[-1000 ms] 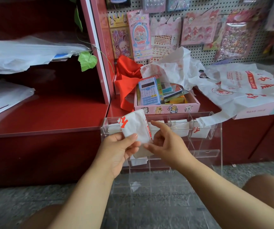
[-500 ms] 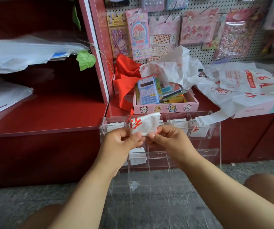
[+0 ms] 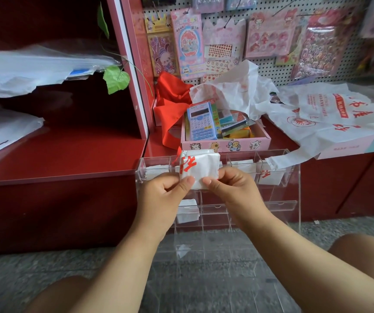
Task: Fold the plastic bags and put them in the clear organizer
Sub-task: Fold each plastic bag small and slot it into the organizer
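A folded bag (image 3: 198, 169) (white, red print) is pinched at its lower edge by the left hand (image 3: 165, 195) and right hand (image 3: 233, 188), each grip closed on it. It is held just above the organizer (image 3: 278, 199), near the pink box (image 3: 226, 144).

Left hand (image 3: 163, 195), right hand (image 3: 233, 188) raised together, pinching (thumbs forward).

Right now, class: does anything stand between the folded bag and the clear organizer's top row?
Nothing visible does. Both hands pinch the folded bag just above the clear organizer; its top-row compartments already hold folded bags.
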### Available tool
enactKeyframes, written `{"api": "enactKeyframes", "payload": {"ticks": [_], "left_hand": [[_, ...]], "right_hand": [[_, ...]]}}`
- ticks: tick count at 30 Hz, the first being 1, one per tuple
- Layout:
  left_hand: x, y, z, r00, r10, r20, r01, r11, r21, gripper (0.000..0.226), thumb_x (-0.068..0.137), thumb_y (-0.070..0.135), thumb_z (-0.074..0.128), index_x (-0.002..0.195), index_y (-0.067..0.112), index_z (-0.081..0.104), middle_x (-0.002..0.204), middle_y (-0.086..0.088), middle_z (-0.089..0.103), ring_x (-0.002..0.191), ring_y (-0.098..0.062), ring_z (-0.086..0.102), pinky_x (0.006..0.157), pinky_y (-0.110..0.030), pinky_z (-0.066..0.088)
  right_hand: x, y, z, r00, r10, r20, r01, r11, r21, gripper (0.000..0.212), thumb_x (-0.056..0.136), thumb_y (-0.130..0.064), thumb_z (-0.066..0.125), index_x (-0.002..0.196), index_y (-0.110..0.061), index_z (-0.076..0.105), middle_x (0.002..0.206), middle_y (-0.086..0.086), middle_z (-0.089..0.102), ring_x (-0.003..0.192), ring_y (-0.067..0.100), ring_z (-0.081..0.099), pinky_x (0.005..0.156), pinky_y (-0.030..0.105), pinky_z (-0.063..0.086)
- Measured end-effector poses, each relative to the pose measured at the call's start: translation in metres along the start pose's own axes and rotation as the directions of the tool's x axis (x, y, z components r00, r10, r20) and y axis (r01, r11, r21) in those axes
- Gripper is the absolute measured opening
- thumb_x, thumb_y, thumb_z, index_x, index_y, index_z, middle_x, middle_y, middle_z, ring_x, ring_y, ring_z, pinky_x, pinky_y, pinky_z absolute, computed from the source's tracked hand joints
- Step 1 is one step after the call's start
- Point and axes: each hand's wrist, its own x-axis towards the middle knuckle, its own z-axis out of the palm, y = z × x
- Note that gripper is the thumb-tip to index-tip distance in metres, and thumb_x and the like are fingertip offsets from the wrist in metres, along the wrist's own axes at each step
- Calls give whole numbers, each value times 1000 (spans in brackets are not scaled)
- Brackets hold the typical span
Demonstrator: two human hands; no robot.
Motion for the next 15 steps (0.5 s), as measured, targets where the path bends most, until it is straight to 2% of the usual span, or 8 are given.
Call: {"api": "enactKeyframes", "payload": {"ticks": [2, 5, 9, 11, 12, 13, 14, 15], "left_hand": [[0, -2, 0, 1000, 13, -2, -13, 999, 32, 43, 85, 33, 71, 74, -8, 66, 69, -29, 55, 63, -14, 44, 62, -30, 37], [0, -2, 2, 1000, 8, 10, -8, 999, 48, 41, 86, 29, 73, 73, -10, 65, 70, -28, 57, 62, -14, 45, 62, -31, 40], [0, -8, 5, 999, -30, 33, 30, 999, 9, 57, 74, 51, 74, 73, -6, 67, 77, -31, 62, 66, -22, 56, 69, -51, 53], [-1, -10, 6, 998, -51, 38, 51, 999, 10, 51, 72, 51, 74, 76, 0, 71, 78, -27, 66, 68, -30, 61, 73, -54, 53], [-2, -9, 7, 998, -51, 21, 51, 999, -12, 37, 75, 42, 77, 79, 5, 73, 79, -20, 70, 70, -29, 64, 73, -49, 54], [-2, -6, 8, 998, -67, -10, 66, 996, -67, 22, 78, 30, 80, 85, 11, 72, 80, -11, 73, 72, -21, 66, 71, -39, 57], [-3, -3, 10, 994, -102, -31, 96, 984, -153, 23, 76, 22, 81, 94, 14, 68, 84, -3, 73, 74, -12, 67, 70, -28, 55], [-3, 0, 11, 988, -154, -32, 141, 959, -247, 36, 72, 21, 81, 102, 16, 63, 87, 2, 72, 75, -6, 66, 69, -21, 52]], "right_hand": [[0, 2, 1, 1000, 14, -25, -14, 1000, -6, 38, 62, -47, 86, 70, -13, 70, 82, 16, 68, 81, 28, 62, 80, 43, 50], [1, 3, 1, 997, 28, -75, -27, 999, 22, 42, 54, -55, 86, 71, -20, 69, 84, 13, 69, 81, 27, 63, 80, 45, 50], [0, 2, 2, 991, 35, -129, -27, 998, 61, 29, 60, -40, 86, 63, -22, 63, 79, 15, 64, 78, 30, 60, 78, 51, 51], [0, 2, 2, 989, 37, -141, -29, 998, 56, 22, 67, -28, 80, 59, -23, 61, 75, 13, 62, 77, 29, 59, 76, 50, 50], [0, 2, 2, 989, 36, -141, -30, 998, 48, 21, 68, -26, 79, 58, -23, 60, 74, 13, 61, 75, 29, 58, 72, 47, 49], [0, 2, 2, 990, 32, -136, -27, 999, 39, 22, 68, -25, 79, 57, -24, 60, 72, 12, 60, 73, 28, 56, 68, 43, 47], [0, 3, 1, 991, 27, -131, -24, 999, 28, 23, 67, -24, 79, 57, -24, 59, 70, 12, 58, 71, 26, 54, 66, 40, 45], [0, 4, 0, 992, 20, -124, -19, 1000, 14, 24, 66, -23, 79, 56, -24, 57, 69, 11, 56, 70, 24, 52, 63, 37, 44]]}}
